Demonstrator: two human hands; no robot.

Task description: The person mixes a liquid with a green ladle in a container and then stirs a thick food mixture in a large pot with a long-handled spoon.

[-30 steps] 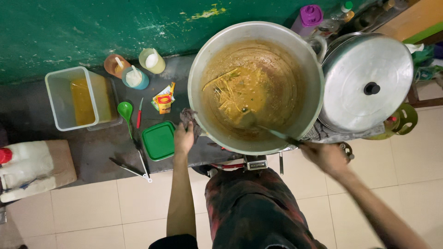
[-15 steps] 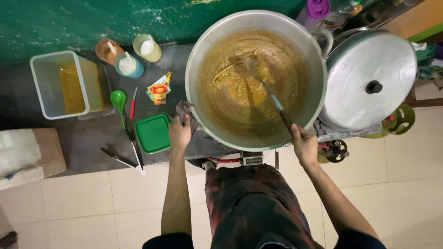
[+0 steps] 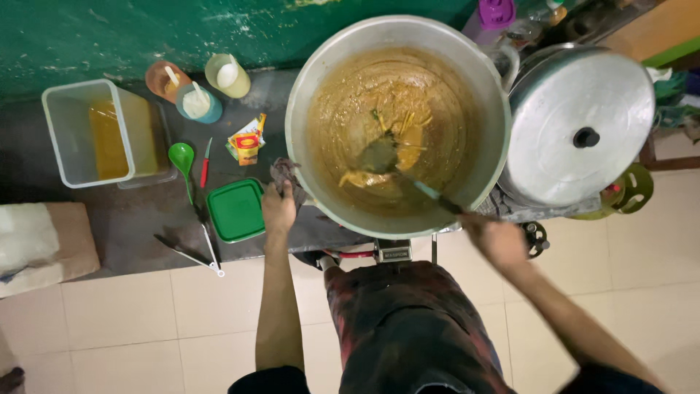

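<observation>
My right hand (image 3: 499,241) has its grip clenched around the dark handle of a long ladle (image 3: 408,179), whose bowl sits down in the brown, pasty mixture inside the big metal pot (image 3: 306,102). The hand is blurred, just outside the pot's near rim, and the ladle's shaft slants up from it over the rim toward the middle of the pot, where yellowish strips and a few green bits lie in the sauce.

My left hand (image 3: 278,208) grips a dark rag (image 3: 286,175) pressed against the pot's left edge (the cloth is bunched between my fingers and the metal).

On the dark counter (image 3: 131,226) to the left of that hand lies a green square lid (image 3: 235,210), with a green spoon (image 3: 182,164) and a small red-handled knife (image 3: 205,163) just beyond it, and metal tongs (image 3: 191,252) near the counter's front edge. Farther left stands a clear plastic tub (image 3: 65,138) holding orange liquid. A yellow-and-red sachet (image 3: 246,142) lies near the pot, and three small cups (image 3: 197,87) stand by the green wall.

To the right of the pot, touching it, is a second pot under a round metal lid (image 3: 576,138) with a black knob.
</observation>
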